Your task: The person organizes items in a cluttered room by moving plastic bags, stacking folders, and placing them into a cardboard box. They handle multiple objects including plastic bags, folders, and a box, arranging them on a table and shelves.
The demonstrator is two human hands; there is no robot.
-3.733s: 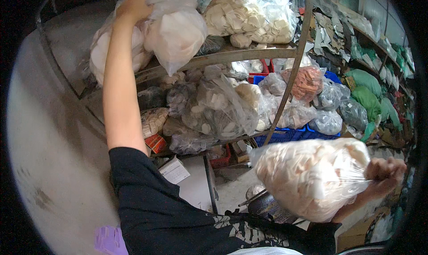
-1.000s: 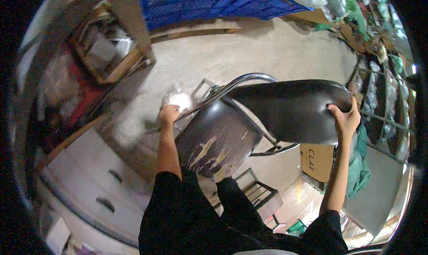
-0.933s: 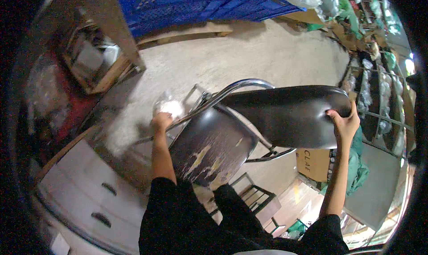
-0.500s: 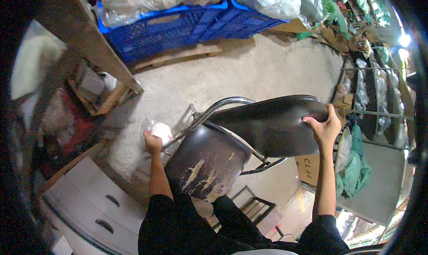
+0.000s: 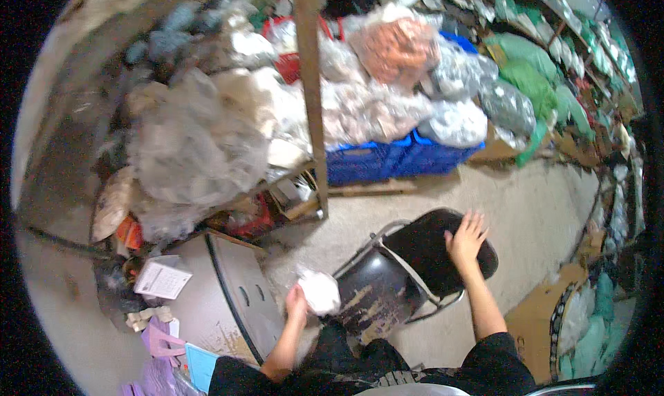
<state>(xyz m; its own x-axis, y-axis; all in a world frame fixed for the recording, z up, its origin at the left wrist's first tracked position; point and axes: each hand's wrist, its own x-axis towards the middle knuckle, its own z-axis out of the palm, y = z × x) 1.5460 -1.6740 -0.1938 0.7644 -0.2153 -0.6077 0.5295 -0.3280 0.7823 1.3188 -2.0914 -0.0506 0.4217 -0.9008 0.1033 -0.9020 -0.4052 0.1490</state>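
Observation:
My left hand (image 5: 296,303) is closed on a clear plastic bag with something white in it (image 5: 320,293); I cannot make out the contents. The bag is beside the seat (image 5: 373,283) of a metal-framed chair, whose dark covering is worn and peeling near my legs. On the far right side of the seat stands the chair's black backrest (image 5: 423,242). My right hand (image 5: 468,242) lies over its right part, fingers stretched out and a little apart, touching it without a grip.
Blue crates (image 5: 394,162) filled with plastic bags stand ahead on a wooden pallet. A wooden post (image 5: 310,85) rises at left of them, by a heap of bagged goods (image 5: 200,147). A grey cabinet (image 5: 238,296) is at my left; cardboard (image 5: 539,320) lies at right.
The view has swung up and left, bringing in the bag heap. My right hand has loosened from gripping the backrest to lying flat on it. My left hand still holds the bag.

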